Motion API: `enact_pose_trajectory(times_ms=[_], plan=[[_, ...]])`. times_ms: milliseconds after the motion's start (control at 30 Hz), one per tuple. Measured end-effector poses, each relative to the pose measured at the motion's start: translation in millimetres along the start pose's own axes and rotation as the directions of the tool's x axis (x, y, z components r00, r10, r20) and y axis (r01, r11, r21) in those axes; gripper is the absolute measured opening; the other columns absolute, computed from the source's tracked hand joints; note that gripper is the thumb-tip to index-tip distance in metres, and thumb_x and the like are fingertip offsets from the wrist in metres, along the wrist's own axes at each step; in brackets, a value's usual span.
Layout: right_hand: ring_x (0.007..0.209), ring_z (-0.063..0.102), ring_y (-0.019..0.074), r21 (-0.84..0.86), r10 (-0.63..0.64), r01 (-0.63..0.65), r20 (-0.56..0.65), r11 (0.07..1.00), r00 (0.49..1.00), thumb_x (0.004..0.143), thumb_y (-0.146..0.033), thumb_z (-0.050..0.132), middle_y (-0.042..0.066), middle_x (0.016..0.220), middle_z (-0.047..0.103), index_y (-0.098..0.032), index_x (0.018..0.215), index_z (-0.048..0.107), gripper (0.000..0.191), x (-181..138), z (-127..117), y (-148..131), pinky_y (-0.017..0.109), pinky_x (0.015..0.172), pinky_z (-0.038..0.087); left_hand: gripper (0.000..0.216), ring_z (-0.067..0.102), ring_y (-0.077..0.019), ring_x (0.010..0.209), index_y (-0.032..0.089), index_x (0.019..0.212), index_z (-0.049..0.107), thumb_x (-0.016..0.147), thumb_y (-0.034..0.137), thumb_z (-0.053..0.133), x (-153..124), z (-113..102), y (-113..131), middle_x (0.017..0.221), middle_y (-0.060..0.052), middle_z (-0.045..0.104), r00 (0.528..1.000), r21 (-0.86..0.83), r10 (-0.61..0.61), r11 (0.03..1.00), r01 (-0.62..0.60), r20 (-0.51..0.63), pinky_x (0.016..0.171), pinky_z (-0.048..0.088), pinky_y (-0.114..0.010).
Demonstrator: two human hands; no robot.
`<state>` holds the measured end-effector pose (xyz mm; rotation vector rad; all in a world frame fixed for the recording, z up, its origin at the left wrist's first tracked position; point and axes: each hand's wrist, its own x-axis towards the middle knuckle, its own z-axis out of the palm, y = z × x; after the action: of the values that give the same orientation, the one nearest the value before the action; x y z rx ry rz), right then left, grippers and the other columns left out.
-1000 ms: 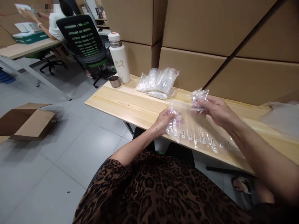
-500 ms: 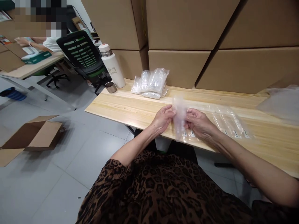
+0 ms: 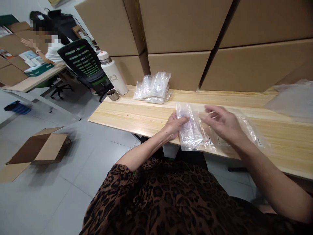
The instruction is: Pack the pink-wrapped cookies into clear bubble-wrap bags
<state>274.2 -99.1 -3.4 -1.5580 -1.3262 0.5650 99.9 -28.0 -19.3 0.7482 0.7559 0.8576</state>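
My left hand grips a clear plastic bag by its left edge, thumb on top and the other fingers underneath. The bag looks wrinkled and slightly pinkish in the middle; whether it contains anything I cannot make out. To its right, my right hand hovers apart from that bag with fingers spread, a little blurred, and nothing shows in it. Below and beyond the right hand lie several flat clear plastic bags overlapping in a row, with small dark-and-white labels near their lower edges.
Filled clear packets are piled at the back of the wooden table. A white bottle and metal cup stand left of them. Cardboard boxes line the back. An open carton sits on the floor; a person works beyond.
My right hand has come away from the held bag, moving right with its fingers spreading. The bag now lies flatter, still in my left hand. The view has shifted slightly.
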Motion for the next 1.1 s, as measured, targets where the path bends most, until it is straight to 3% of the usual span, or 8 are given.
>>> enact_pose_trajectory(times_ms=[100,200,333,533,700,900,1033,1100], plan=[[0.099,0.07,0.0257,-0.081,-0.128,0.12,-0.116,0.989,0.985,0.097,-0.057,0.068,0.015,0.128,0.071,-0.021,0.139,0.07,0.056,-26,0,-14,0.049,0.088,0.065,0.024,0.063,-0.0129,0.068,0.016,0.082,0.066,0.067,0.007,0.083,5,1,-8,0.076,-0.001,0.071,0.998,0.009,0.018,1.0,-0.018,-0.062,0.073,0.051,-0.028],[0.127,0.067,0.0341,-0.208,-0.211,0.212,0.027,0.955,0.977,0.104,-0.049,0.056,0.018,0.145,0.066,-0.02,0.154,0.058,0.057,-53,30,-19,0.059,0.107,0.061,0.022,0.061,-0.0121,0.067,0.017,0.082,0.065,0.069,0.006,0.08,7,6,-15,0.074,0.001,0.069,0.994,0.019,0.057,0.998,-0.056,-0.092,0.072,0.048,-0.027],[0.158,0.044,0.0406,-0.408,-0.266,0.282,0.099,0.868,0.959,0.099,-0.033,0.05,0.029,0.167,0.045,-0.005,0.167,0.034,0.076,-69,77,1,0.067,0.129,0.041,0.021,0.058,-0.0092,0.065,0.018,0.084,0.06,0.077,0.001,0.069,4,17,-14,0.07,0.005,0.063,0.987,-0.058,0.043,0.997,-0.053,-0.156,0.073,0.047,-0.024],[0.156,0.045,0.0456,-0.579,-0.258,0.239,0.051,0.78,0.965,0.093,-0.024,0.052,0.033,0.166,0.043,-0.001,0.168,0.029,0.081,-62,90,21,0.071,0.125,0.041,0.02,0.07,-0.0156,0.084,0.018,0.088,0.066,0.103,0.031,0.066,-9,25,7,0.078,-0.002,0.067,0.987,-0.316,-0.164,0.936,0.153,-0.006,0.101,0.057,-0.032],[0.143,0.058,0.0415,-0.591,-0.319,0.316,0.104,0.742,0.942,0.097,-0.019,0.046,0.028,0.152,0.06,-0.005,0.163,0.043,0.068,-46,74,15,0.066,0.12,0.049,0.038,0.073,-0.0211,0.107,0.018,0.087,0.068,0.11,0.045,0.056,-11,16,19,0.086,-0.007,0.07,0.961,-0.287,-0.259,0.918,0.275,0.094,0.115,0.051,-0.036],[0.141,0.064,0.0359,-0.347,-0.244,0.272,0.122,0.897,0.962,0.098,-0.03,0.055,0.02,0.152,0.066,-0.012,0.156,0.058,0.061,-31,42,19,0.057,0.121,0.052,0.017,0.068,-0.015,0.091,0.018,0.084,0.069,0.101,0.019,0.07,-1,0,11,0.084,-0.003,0.071,0.967,-0.21,-0.244,0.944,0.255,0.079,0.113,0.045,-0.033],[0.139,0.066,0.0358,0.005,-0.02,0.02,0.007,1.0,1.0,0.087,-0.049,0.077,0.014,0.149,0.07,-0.02,0.145,0.069,0.065,-23,29,14,0.055,0.123,0.049,0.015,0.065,-0.0114,0.081,0.015,0.081,0.072,0.087,0.003,0.079,4,4,6,0.081,-0.001,0.071,0.98,-0.28,-0.186,0.939,0.2,0.077,0.108,0.044,-0.03],[0.125,0.072,0.0337,0.26,0.142,-0.151,0.051,0.954,0.989,0.075,-0.054,0.09,0.012,0.136,0.076,-0.022,0.137,0.073,0.072,-20,28,9,0.052,0.115,0.055,0.012,0.066,-0.012,0.079,0.014,0.082,0.074,0.085,0.003,0.078,6,10,4,0.08,-0.002,0.072,0.976,-0.303,-0.194,0.928,0.214,0.095,0.106,0.046,-0.03]])
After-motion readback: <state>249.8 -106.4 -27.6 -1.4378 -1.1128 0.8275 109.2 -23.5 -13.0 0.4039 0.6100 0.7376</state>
